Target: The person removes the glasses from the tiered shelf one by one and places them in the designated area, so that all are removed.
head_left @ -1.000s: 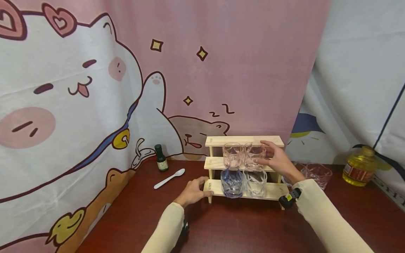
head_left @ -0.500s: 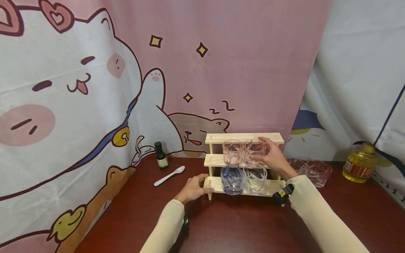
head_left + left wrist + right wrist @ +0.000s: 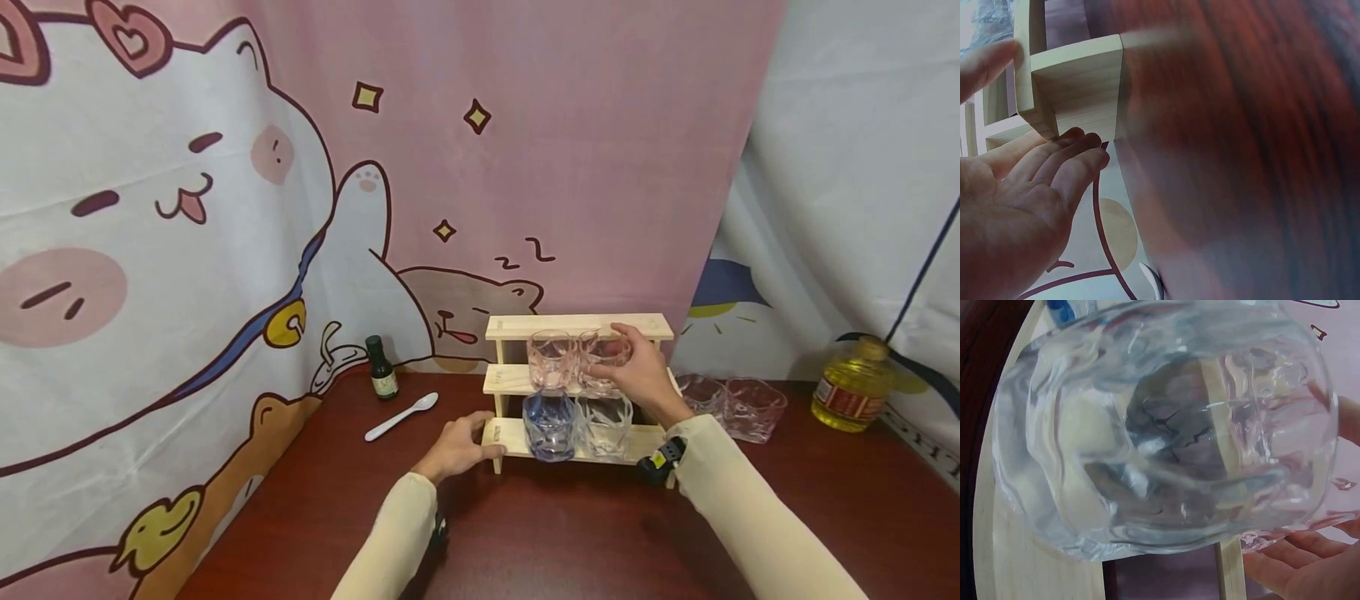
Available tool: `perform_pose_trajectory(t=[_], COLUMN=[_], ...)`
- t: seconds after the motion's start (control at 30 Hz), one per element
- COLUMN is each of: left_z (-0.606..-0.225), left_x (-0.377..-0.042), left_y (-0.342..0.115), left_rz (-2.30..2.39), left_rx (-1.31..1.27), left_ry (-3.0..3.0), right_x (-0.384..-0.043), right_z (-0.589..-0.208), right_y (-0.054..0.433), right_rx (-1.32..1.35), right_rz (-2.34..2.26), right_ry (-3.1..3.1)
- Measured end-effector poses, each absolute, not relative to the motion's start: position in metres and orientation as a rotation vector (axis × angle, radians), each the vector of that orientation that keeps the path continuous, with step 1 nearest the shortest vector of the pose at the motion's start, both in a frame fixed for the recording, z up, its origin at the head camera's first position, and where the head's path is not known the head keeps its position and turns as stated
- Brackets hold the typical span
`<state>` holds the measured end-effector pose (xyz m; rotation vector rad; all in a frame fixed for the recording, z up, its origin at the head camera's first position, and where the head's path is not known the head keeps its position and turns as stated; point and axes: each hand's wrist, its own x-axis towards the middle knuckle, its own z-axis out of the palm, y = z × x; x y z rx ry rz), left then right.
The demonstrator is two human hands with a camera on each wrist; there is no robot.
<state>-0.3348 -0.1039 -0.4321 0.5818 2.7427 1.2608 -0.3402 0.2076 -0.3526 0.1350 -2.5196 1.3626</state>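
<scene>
A three-tier wooden rack (image 3: 577,325) stands on the dark red table. My left hand (image 3: 457,448) grips the left end of its lowest shelf; in the left wrist view the thumb rests on one side of the wood (image 3: 1079,87) and the fingers lie on the other. On the middle shelf, my right hand (image 3: 643,375) holds the right-hand pink glass (image 3: 592,354) between thumb and fingers. Another pink glass (image 3: 552,360) sits close beside it. Below are a blue glass (image 3: 550,425) and a clear glass (image 3: 604,425), the latter filling much of the right wrist view.
Pink-tinted glasses (image 3: 753,408) stand on the table right of the rack, partly behind my right arm. Farther right is a yellow oil bottle (image 3: 853,387). A small dark bottle (image 3: 382,375) and a white spoon (image 3: 401,417) are at the left. A cartoon curtain (image 3: 600,167) hangs behind.
My right hand has shifted slightly left, its fingers staying around the pink glass. The left hand keeps its hold on the rack. The head view has tilted down a little.
</scene>
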Motion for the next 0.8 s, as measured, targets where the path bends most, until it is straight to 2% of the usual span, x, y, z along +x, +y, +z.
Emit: perform_pose_trajectory(t=[0.8], left_z=[-0.432], left_x=[-0.334], left_y=[-0.104], left_rz=[1.261], left_rx=[0.588], left_ry=[2.734], right_x=[-0.316], right_z=[-0.324], right_y=[0.225], right_rx=[0.096], right_rz=[1.318], right_ry=[-2.468])
